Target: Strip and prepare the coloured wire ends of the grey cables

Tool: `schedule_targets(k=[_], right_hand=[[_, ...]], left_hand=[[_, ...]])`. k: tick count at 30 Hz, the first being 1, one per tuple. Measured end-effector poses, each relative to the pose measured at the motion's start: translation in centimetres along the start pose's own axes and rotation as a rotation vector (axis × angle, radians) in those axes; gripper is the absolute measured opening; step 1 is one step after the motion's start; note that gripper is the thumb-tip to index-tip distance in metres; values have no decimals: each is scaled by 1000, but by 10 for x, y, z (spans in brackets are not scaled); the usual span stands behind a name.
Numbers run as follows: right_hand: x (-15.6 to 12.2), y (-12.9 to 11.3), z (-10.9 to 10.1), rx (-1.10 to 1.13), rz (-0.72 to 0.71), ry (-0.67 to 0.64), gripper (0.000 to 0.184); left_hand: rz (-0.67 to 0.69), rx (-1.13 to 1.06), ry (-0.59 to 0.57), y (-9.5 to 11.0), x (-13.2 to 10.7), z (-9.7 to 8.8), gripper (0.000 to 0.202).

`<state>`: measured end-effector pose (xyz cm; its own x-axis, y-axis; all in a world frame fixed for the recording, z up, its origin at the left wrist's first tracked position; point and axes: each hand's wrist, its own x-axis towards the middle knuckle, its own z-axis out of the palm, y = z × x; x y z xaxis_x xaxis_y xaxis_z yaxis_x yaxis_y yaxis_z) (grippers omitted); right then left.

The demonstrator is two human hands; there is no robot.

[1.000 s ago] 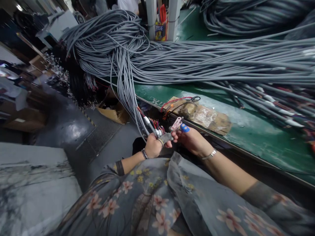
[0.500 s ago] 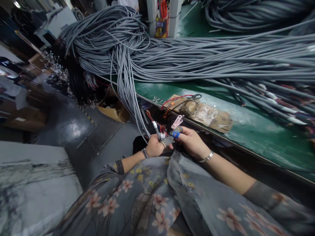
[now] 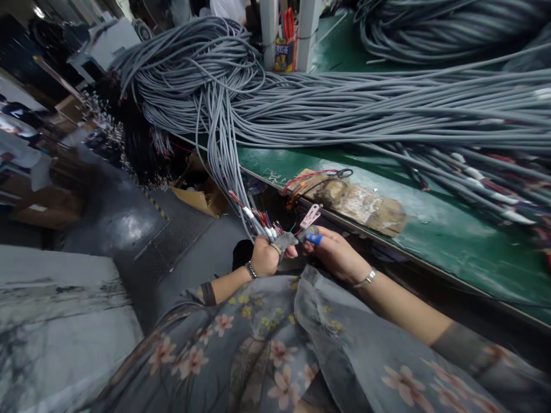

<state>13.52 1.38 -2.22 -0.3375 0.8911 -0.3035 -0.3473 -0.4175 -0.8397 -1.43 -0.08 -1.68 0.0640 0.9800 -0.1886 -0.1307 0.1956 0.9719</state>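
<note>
My left hand [image 3: 266, 256] is closed round a bundle of grey cables [image 3: 227, 163]. Their ends, with white bands and loose coloured wires [image 3: 266, 221], stick out above the fist. Close by on the right, my right hand [image 3: 333, 252] pinches with thumb and forefinger. A thin red wire runs from the bundle to those fingertips; its tip is hidden. Grey covers wrap fingers on both hands, and a blue band [image 3: 314, 238] circles a right finger. Just above the right fingertips shows a pink clothespin [image 3: 310, 215]; what it is clipped to cannot be made out.
A green table [image 3: 434, 221] carries a long mass of grey cables [image 3: 344, 109] and a coil [image 3: 451, 28] behind. On its near edge lies a worn wooden board [image 3: 365, 203] with red and black leads. Below left stands an open cardboard box [image 3: 196, 198].
My hands have drawn slightly apart, with a red wire now visible between them. The cable ends in my left hand have tipped to the left and fanned out.
</note>
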Motion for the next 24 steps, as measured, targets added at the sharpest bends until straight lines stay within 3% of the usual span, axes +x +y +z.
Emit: schedule_targets(k=[4, 9, 12, 15, 17, 22, 24], right_hand=[[1, 4, -2, 78, 37, -101, 32], [11, -2, -7, 185, 108, -27, 34], [16, -8, -5, 60, -43, 36, 39], [17, -10, -3, -157, -244, 196, 46], [18, -9, -2, -232, -296, 264, 51], [27, -8, -3, 45, -121, 106, 56], [30, -7, -2, 135, -92, 106, 51]], left_hand=[[-11, 52, -46, -3, 0, -1, 55], [0, -19, -40, 4, 0, 2, 52], [-52, -28, -55, 11, 2, 7, 52], [-95, -49, -50, 16, 6, 13, 53], [-117, -60, -42, 17, 7, 15, 53], [-140, -62, -40, 14, 10, 17, 53], [-140, -50, -36, 13, 10, 17, 54]])
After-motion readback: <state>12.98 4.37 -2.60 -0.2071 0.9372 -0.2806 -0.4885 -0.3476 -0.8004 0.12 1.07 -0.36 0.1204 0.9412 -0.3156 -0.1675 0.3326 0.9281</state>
